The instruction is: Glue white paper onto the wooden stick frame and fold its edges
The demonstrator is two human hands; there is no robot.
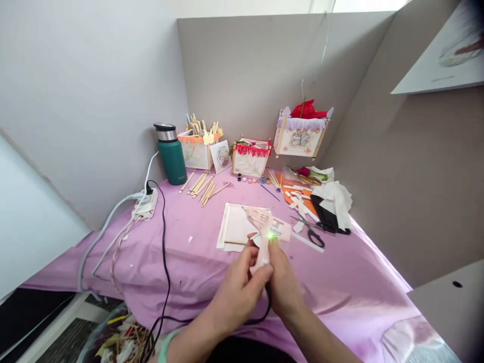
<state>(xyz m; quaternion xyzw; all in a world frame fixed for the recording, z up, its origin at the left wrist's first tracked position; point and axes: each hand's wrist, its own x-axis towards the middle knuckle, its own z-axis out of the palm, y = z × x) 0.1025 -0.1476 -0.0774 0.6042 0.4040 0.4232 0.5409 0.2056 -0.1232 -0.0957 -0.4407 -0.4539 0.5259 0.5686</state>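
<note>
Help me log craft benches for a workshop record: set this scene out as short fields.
Left hand: grips the pink glue gun at its handle
Right hand: on the same handle
Indicator: green light glowing
By the nozzle: white panel, flat on the purple cloth
Left side: teal bottle, upright
Right side: black-handled scissors
Back: three decorated boxes

On the counter [202,227], a frame [238,226] lies under the glue gun [260,218], scissors [310,225] to its right, sticks [201,185] behind and left, a box [195,157] behind them, a bottle [172,159] left of that, and a power strip [145,204] farther left.
</note>
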